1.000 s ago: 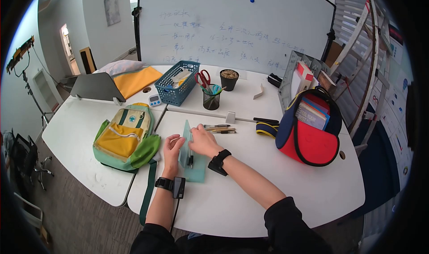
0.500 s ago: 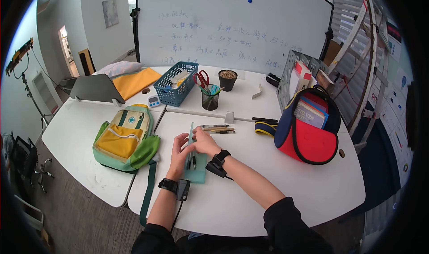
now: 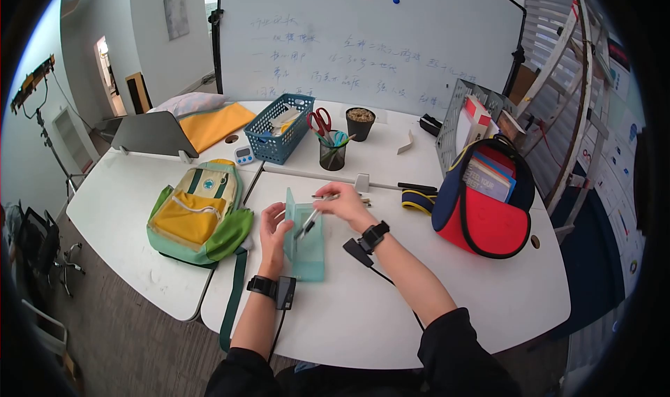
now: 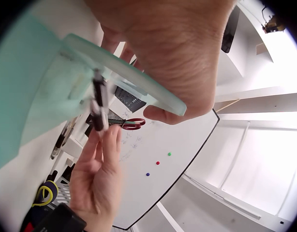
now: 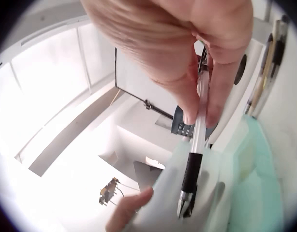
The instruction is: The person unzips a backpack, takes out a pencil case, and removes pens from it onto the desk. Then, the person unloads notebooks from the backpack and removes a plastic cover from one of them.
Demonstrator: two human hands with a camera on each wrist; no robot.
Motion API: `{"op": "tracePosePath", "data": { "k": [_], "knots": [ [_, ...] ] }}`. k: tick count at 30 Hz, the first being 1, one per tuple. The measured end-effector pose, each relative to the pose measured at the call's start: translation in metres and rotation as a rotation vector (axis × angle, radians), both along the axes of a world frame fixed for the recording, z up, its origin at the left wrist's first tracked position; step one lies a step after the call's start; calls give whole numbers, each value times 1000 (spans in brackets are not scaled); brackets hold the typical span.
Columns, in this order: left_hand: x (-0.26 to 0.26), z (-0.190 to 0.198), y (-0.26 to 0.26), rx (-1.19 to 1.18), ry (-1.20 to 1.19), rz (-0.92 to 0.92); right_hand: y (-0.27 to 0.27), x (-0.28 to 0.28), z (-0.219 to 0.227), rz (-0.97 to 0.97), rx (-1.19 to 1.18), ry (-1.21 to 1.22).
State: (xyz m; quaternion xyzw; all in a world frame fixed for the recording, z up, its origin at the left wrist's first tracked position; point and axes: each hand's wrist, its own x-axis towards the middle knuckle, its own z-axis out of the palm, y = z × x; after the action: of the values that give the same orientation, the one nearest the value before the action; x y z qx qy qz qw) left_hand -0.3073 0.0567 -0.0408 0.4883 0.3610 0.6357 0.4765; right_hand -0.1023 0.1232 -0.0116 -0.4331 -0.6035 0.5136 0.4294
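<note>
A translucent pale green pencil case lies on the white worktop just right of the green and yellow backpack, its lid standing up on edge along the case's left side. The case is a flat, frosted rectangle whose long axis runs away from the person, toward the black pen cup. The left hand holds the raised lid, thumb on one face and fingers on the other, as the left wrist view shows with the lid's rim pinched in the hand. The right hand pinches a pen between thumb and fingertips near its upper end. The pen has a clear barrel, a black rubber grip and a metal tip; in the right wrist view the grip and tip hang below the fingers, over the open case. Its long axis is tilted, the tip pointing down and toward the lid, the upper end rising toward the right hand, away from the backpack. Whether the tip touches the case I cannot tell. A few more pens lie side by side on the worktop beyond the case, partly behind the right hand. A red and navy bag stands well to the right of the case, a blue basket beyond the backpack.
</note>
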Motion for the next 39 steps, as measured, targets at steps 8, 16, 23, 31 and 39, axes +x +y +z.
{"op": "tracePosePath", "data": {
  "k": [8,16,23,31,39],
  "knots": [
    [-30,0,12,-3,-129,347,-9,58,-7,-376,-95,123],
    [-35,-9,20,4,-231,376,-8,62,-34,-497,-40,-103],
    [-43,-12,18,31,-238,401,-37,65,8,-526,409,-449],
    [-35,-9,11,156,-165,637,-58,146,108,-691,635,-316],
    [-8,4,-8,370,88,765,-64,321,114,-1026,493,-666]
  ]
}}
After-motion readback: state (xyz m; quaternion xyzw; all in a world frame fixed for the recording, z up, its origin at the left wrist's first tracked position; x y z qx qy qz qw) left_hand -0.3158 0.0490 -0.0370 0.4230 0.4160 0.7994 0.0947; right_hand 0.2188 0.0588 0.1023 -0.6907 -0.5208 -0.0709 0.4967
